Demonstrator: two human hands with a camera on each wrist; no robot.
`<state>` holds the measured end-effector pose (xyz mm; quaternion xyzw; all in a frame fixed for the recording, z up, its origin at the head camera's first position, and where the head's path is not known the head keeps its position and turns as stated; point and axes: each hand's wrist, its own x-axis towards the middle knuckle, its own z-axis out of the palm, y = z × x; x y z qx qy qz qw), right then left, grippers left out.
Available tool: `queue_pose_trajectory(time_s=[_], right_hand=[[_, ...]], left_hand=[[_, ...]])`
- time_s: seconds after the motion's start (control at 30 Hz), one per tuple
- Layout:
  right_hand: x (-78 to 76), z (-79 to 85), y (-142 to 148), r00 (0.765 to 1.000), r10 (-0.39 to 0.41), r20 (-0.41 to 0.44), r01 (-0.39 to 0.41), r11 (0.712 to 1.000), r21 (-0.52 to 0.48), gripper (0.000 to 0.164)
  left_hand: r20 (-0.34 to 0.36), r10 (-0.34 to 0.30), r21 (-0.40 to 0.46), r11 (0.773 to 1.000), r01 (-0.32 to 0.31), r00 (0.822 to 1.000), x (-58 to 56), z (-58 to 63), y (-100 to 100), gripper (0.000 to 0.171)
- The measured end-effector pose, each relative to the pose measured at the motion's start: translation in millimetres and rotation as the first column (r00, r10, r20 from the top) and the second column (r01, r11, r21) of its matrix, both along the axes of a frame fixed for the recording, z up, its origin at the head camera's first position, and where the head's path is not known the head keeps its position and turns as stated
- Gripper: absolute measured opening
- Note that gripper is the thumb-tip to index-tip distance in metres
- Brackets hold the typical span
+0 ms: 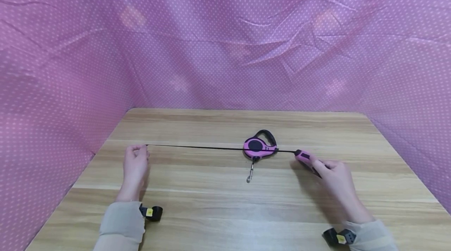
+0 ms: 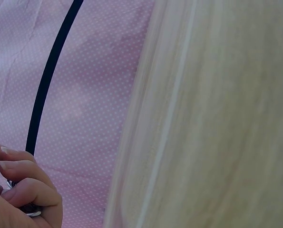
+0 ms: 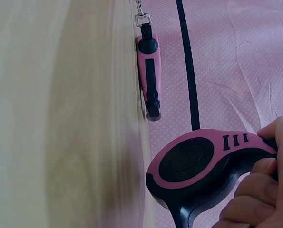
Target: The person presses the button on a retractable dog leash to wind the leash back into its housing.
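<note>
My right hand [image 1: 338, 180] grips the black handle of a pink and black retractable dog leash [image 3: 186, 159], held above the table on the right. From its casing a thin black strap [image 1: 197, 147] runs out taut to the left. At the other end, my left hand [image 1: 135, 163] pinches the strap with curled fingers; a bit of metal fitting [image 2: 34, 213] shows between them in the left wrist view. A second pink and black retractable leash [image 1: 255, 155] lies flat on the table behind the strap, its metal clip [image 1: 250, 174] pointing toward me.
The wood-grain table [image 1: 211, 219] fills the lower part of the head view. Pink dotted cloth [image 1: 211, 67] hangs around its back and sides. A small black camera [image 1: 155, 213] sits on the left wrist, another [image 1: 332, 237] on the right.
</note>
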<state>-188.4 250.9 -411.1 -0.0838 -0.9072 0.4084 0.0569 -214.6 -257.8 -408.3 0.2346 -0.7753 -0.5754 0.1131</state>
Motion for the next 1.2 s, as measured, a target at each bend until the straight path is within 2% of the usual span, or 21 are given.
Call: queue_pose_trajectory(time_s=[0.47, 0.83, 1.07, 1.2], right_hand=[[1.5, -0.7, -10, 1.0, 0.007, 0.0, -0.007, 0.999, -0.035, 0.048], [2.7, 0.8, -18, 0.999, 0.044, 0.019, -0.043, 0.999, -0.02, 0.059], [3.2, 0.5, -23, 0.998, 0.058, 0.035, -0.055, 0.996, -0.069, 0.057], [3.7, 1.1, -26, 0.997, 0.057, 0.048, -0.053, 0.996, -0.068, 0.062]], left_hand=[[-0.013, 0.003, -0.02, 1.0, -0.004, 1.0, 0.3, 0.4, 1, 0.043], [0.02, -0.016, 0.009, 1.0, 0.016, 1.0, 1.6, 2.5, 3, 0.046], [0.017, -0.023, 0.006, 1.0, 0.023, 1.0, 1.1, 1.5, 3, 0.045], [0.021, -0.032, 0.006, 0.999, 0.032, 0.999, 0.8, 0.9, 4, 0.046]])
